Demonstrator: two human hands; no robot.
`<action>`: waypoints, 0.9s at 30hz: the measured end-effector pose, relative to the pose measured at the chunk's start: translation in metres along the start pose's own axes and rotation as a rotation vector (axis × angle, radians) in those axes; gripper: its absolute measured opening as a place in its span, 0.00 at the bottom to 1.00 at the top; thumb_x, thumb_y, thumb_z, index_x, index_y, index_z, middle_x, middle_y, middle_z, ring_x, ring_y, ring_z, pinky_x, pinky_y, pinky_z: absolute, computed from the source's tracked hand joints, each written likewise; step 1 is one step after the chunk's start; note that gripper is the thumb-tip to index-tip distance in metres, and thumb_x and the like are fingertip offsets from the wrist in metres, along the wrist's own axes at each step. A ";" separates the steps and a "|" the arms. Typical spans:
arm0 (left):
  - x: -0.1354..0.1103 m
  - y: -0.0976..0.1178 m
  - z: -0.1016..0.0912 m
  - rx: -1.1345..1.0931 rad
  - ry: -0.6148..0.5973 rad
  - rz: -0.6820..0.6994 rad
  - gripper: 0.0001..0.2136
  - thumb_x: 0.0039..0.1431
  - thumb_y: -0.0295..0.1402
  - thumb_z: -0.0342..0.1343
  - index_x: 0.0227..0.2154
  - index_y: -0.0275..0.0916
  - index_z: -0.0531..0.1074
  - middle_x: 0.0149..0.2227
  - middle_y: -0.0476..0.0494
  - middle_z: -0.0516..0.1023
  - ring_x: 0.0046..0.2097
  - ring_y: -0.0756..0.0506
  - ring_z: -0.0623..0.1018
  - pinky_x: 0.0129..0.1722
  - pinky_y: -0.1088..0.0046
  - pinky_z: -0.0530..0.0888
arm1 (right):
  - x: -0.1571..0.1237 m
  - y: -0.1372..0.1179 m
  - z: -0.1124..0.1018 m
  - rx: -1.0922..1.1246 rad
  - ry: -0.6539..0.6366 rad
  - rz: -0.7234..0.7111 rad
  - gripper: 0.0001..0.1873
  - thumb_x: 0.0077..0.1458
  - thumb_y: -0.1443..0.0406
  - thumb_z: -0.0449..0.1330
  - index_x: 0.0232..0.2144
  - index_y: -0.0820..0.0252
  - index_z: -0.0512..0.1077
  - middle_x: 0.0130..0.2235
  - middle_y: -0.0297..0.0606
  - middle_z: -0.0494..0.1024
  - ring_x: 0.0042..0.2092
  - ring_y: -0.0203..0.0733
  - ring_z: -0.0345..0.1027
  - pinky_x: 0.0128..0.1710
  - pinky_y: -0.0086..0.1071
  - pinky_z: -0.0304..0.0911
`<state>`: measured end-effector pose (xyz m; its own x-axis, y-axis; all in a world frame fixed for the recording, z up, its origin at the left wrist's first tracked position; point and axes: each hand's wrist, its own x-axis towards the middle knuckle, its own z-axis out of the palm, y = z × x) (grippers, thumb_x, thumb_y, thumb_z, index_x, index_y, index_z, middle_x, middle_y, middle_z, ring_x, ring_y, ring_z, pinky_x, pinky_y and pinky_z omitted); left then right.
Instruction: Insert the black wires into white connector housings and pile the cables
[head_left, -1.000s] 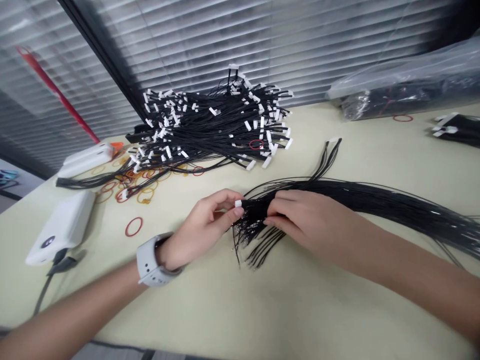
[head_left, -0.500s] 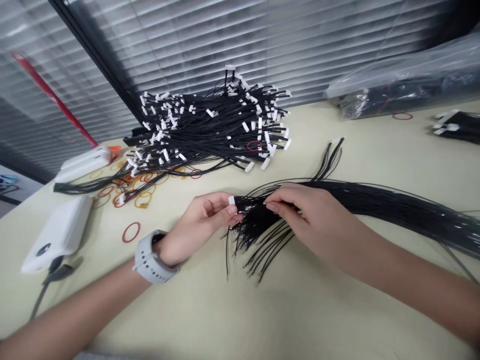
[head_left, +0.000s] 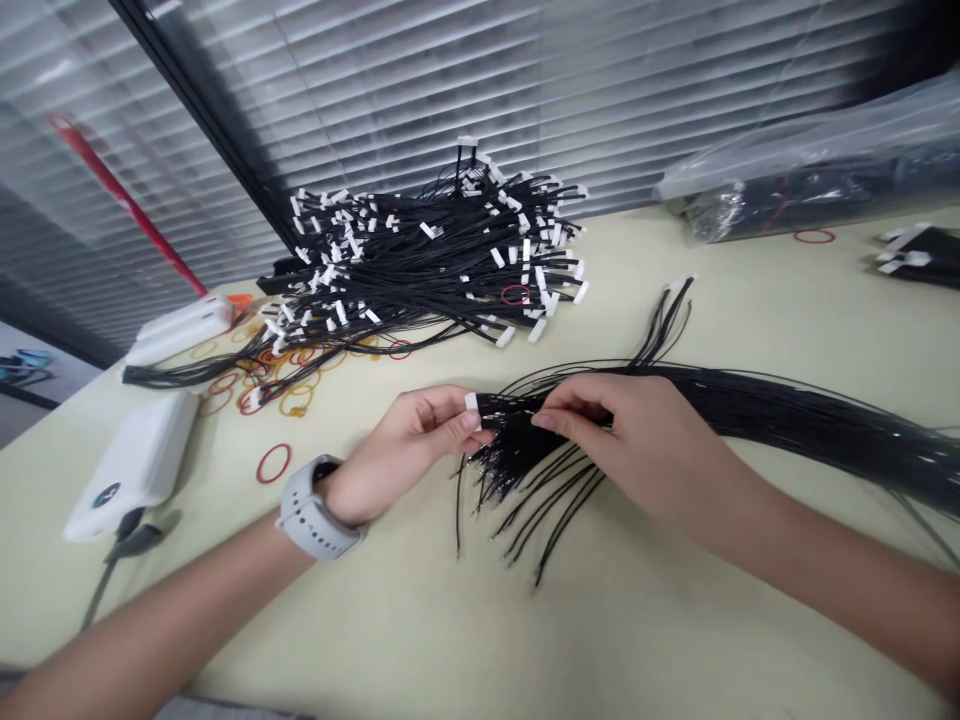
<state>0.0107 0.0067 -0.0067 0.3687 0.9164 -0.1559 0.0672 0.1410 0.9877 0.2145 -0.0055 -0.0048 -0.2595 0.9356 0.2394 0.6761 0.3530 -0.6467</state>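
**What are your hands doing?**

Your left hand [head_left: 412, 450] is closed in a firm pinch, gripping a small white connector [head_left: 471, 401] at the end of a thick bundle of thin black wires [head_left: 780, 412]. Your right hand [head_left: 630, 440] grasps the same bundle just beside it, its fingertips [head_left: 544, 421] pressed into the strands.

**Where does the bundle lie?**

It lies across a pale cream tabletop [head_left: 622, 620] and runs off to the right from your hands. Loose wire ends fan out toward you, and a thin branch rises away from you.

**What else is nearby?**

Beyond your hands is a heaped pile of black wire leads [head_left: 435, 262] tipped with white connectors. To its left are scattered rubber bands [head_left: 296, 398] and a white power bank [head_left: 133, 465] (one red band [head_left: 274, 464] lies apart, near your wrist). A grey watch [head_left: 319, 520] circles your left wrist. At the far right, a clear plastic bag [head_left: 810, 190] holds dark wiring.
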 end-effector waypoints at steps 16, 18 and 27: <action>0.002 -0.003 -0.001 -0.003 -0.025 0.004 0.03 0.54 0.28 0.57 0.32 0.36 0.74 0.32 0.48 0.76 0.34 0.53 0.76 0.38 0.78 0.74 | -0.005 0.004 0.008 -0.029 0.023 -0.029 0.08 0.55 0.66 0.52 0.25 0.59 0.64 0.27 0.32 0.69 0.25 0.32 0.59 0.25 0.28 0.52; 0.002 -0.003 -0.002 -0.001 -0.030 0.010 0.04 0.54 0.28 0.57 0.33 0.36 0.74 0.32 0.48 0.77 0.34 0.53 0.77 0.40 0.76 0.74 | -0.004 0.003 0.008 -0.058 0.017 -0.039 0.08 0.55 0.66 0.52 0.24 0.60 0.64 0.26 0.33 0.69 0.25 0.32 0.58 0.24 0.28 0.51; 0.002 -0.004 -0.003 -0.012 -0.053 0.025 0.06 0.55 0.29 0.56 0.37 0.38 0.72 0.33 0.49 0.75 0.36 0.54 0.76 0.40 0.80 0.74 | -0.002 0.003 0.008 -0.047 -0.004 -0.069 0.07 0.55 0.67 0.53 0.25 0.60 0.67 0.27 0.32 0.70 0.27 0.32 0.60 0.25 0.27 0.52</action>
<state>0.0084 0.0088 -0.0109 0.4187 0.8986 -0.1310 0.0464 0.1229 0.9913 0.2109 -0.0064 -0.0131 -0.3088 0.9092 0.2794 0.6880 0.4164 -0.5944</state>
